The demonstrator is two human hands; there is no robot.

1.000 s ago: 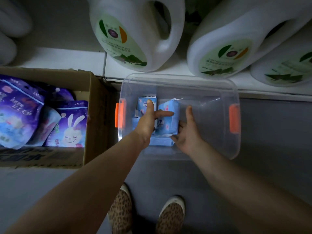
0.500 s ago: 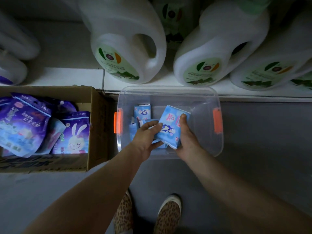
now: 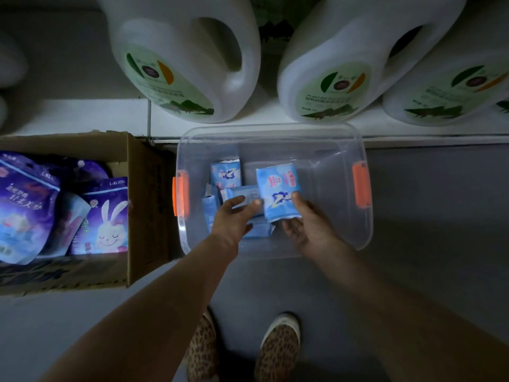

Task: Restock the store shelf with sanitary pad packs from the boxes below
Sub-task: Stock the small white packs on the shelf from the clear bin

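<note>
Over the clear bin (image 3: pixel 341 150) on the floor, the right hand (image 3: pixel 308 227) has its grip pinching a blue pad pack (image 3: pixel 278 197); the left hand (image 3: pixel 234 216) curls its grip round another pack (image 3: pixel 242 194).

Light-blue pad pack (image 3: pixel 278 193), orange bin latches (image 3: pixel 361 185), leopard-print shoes (image 3: pixel 278 348)

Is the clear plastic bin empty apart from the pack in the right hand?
No: besides the light blue pack held by the right hand, the clear bin holds several more blue packs.
</note>
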